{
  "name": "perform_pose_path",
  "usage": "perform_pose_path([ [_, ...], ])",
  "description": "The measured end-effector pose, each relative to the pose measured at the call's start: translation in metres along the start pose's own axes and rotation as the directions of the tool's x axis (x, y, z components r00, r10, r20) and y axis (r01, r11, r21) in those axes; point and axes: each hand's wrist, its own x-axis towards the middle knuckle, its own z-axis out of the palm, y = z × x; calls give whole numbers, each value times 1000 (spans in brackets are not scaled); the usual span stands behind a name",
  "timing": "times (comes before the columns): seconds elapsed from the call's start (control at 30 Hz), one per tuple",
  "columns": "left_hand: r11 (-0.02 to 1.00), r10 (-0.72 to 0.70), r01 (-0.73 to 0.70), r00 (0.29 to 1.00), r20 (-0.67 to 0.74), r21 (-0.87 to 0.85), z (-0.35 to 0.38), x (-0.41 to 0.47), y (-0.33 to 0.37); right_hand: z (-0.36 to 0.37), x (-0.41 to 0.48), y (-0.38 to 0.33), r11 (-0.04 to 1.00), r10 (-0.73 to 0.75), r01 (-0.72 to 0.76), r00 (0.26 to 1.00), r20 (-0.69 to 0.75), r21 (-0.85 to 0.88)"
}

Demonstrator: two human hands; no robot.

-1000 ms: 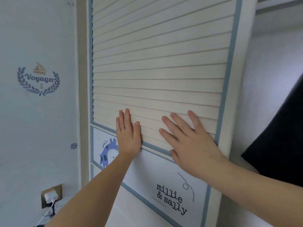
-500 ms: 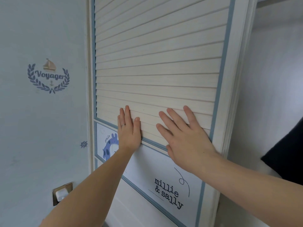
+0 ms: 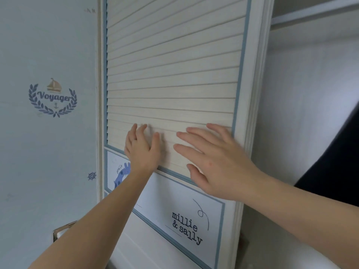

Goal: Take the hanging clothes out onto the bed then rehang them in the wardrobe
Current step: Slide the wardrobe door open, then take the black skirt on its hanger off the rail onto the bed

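The wardrobe's sliding door (image 3: 171,74) fills the middle of the view, cream slats in a white frame with blue trim. My left hand (image 3: 140,150) lies flat on the lower slats, fingers straight. My right hand (image 3: 217,162) is spread just to its right, near the door's right edge, its fingers straight against the slats. To the right of the door the wardrobe interior (image 3: 303,105) shows as a pale grey back wall. A dark garment (image 3: 338,167) hangs at the far right edge, only partly in view.
A pale blue wall (image 3: 48,162) with a "Voyager" sticker (image 3: 52,98) stands left of the door. A wall socket (image 3: 60,231) sits low on that wall behind my left forearm. A printed panel reading "millie & sally" (image 3: 186,228) lies below the slats.
The door has slid left under both hands, closing the gap to the wall. More of the wardrobe interior shows on the right. My left hand's fingers look blurred now.
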Motion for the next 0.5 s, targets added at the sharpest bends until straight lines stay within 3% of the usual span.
perform_pose_path([
  [0.1, 933, 349, -354, 934, -76, -71, -15, -14, 62, -40, -13, 24, 999, -31, 34, 988, -151, 16],
  [0.23, 718, 684, -690, 724, -94, -92, -23, -34, 155, -95, -42, 61, 997, 6, -15, 992, -129, -70],
  [0.37, 545, 836, -835, 549, -27, -78, -11, -63, 236, -155, -78, 97, 971, 127, -138, 989, -69, -196],
  [0.5, 518, 855, -848, 507, 107, -116, 20, -93, 297, -212, -115, 126, 909, 241, -236, 970, -30, -344],
])
